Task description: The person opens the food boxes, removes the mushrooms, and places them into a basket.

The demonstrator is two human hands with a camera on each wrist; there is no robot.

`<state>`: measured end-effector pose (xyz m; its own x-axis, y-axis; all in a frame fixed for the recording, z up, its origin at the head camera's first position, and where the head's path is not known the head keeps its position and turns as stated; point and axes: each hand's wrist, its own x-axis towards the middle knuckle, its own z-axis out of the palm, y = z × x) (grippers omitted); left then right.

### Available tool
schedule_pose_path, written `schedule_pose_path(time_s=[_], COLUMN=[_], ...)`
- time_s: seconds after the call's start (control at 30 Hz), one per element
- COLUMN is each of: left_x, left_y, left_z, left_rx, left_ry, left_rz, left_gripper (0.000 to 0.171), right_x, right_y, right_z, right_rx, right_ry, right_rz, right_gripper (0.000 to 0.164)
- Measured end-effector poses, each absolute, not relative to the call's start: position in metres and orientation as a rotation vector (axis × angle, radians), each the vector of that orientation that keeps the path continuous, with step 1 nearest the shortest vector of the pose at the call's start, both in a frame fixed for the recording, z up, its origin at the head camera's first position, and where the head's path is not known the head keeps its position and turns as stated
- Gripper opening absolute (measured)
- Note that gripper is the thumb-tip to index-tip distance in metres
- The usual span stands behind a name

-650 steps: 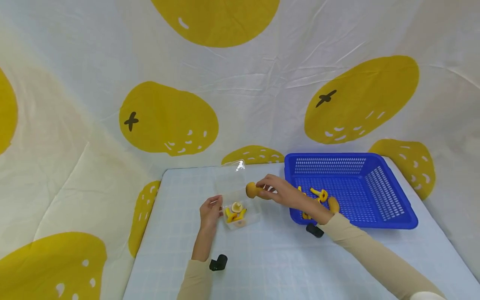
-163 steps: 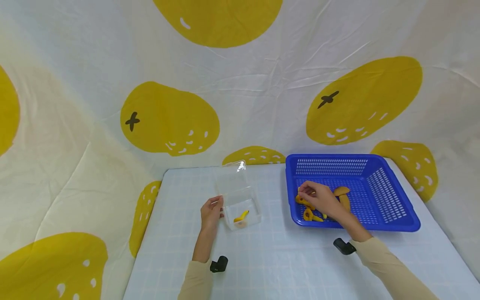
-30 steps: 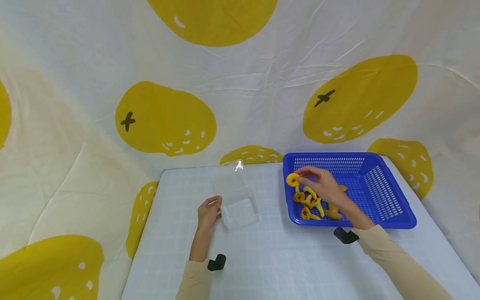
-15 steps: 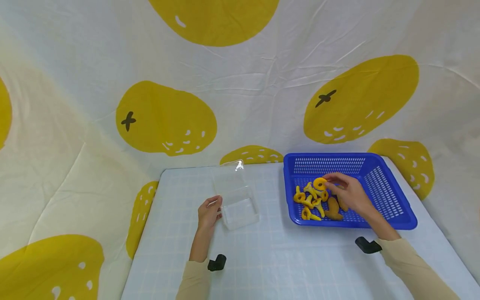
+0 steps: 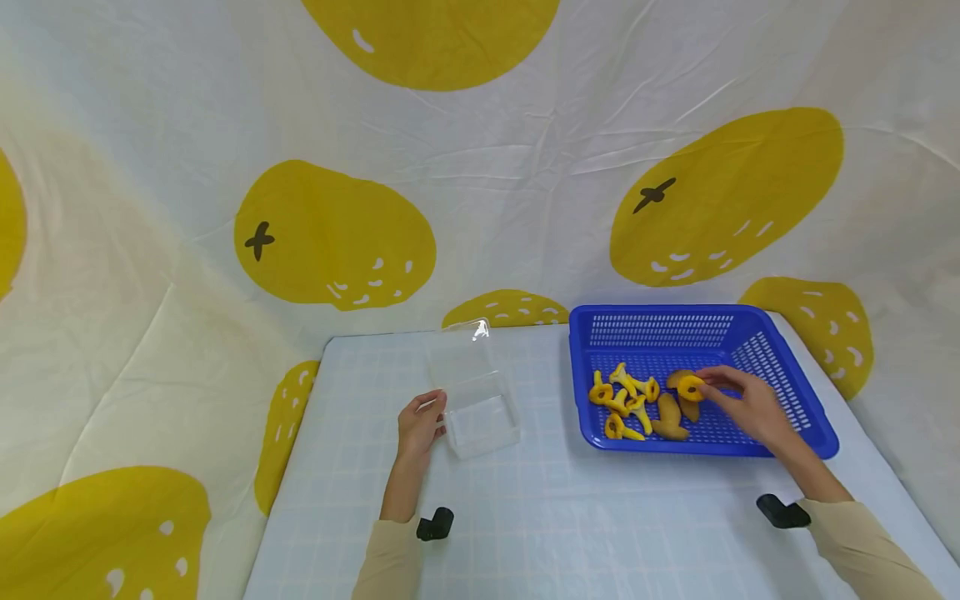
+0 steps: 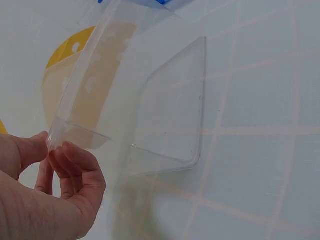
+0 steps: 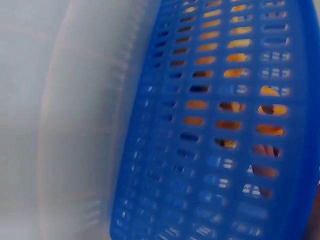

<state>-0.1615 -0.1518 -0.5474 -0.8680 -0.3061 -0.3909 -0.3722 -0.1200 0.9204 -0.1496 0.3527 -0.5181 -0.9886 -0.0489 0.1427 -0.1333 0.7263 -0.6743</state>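
Note:
In the head view my left hand [image 5: 420, 423] pinches the left rim of a clear plastic box [image 5: 483, 427] with its lid [image 5: 459, 358] folded back. The left wrist view shows thumb and fingers on the rim of that box [image 6: 172, 115]. My right hand [image 5: 750, 408] pinches a yellow mushroom [image 5: 691, 388] with a round, hollow-centred cap, over the blue basket [image 5: 697, 448]. Just below and beside it lie brown mushrooms [image 5: 668, 417]. Several yellow mushrooms [image 5: 619, 400] are gathered at the basket's left side. The right wrist view shows mostly the slotted basket wall [image 7: 165, 200].
The basket stands at the table's back right, the box left of centre. A pale checked cloth [image 5: 540, 517] covers the table. A white curtain [image 5: 517, 208] with large yellow fruit prints hangs behind and at the sides.
My right hand has carried the yellow mushroom rightward across the basket, to the brown ones. Mushrooms seen in the box earlier are no longer there. My left hand has stayed on the box.

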Motion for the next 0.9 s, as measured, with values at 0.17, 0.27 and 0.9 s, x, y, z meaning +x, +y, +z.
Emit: schedule_pose_path(time_s=[0.17,0.27,0.9], left_x=[-0.160,-0.160,-0.158], left_y=[-0.151,-0.151,-0.153], left_z=[-0.545,-0.546,-0.536], left_rx=[-0.787,-0.785,-0.751], left_ry=[2.046,2.049,2.170], left_rz=[2.182,2.181,2.128], left_gripper=[0.028,0.028,0.035], right_x=[-0.147,-0.146,-0.152], right_y=[0.367,0.373,0.368], right_z=[-0.524,-0.526,-0.512], right_rx=[0.140,0.163,0.151], right_ry=[-2.885,-2.940,-2.922], right_rz=[1.049,1.011,1.013], right_gripper=[0.024,0.019,0.025])
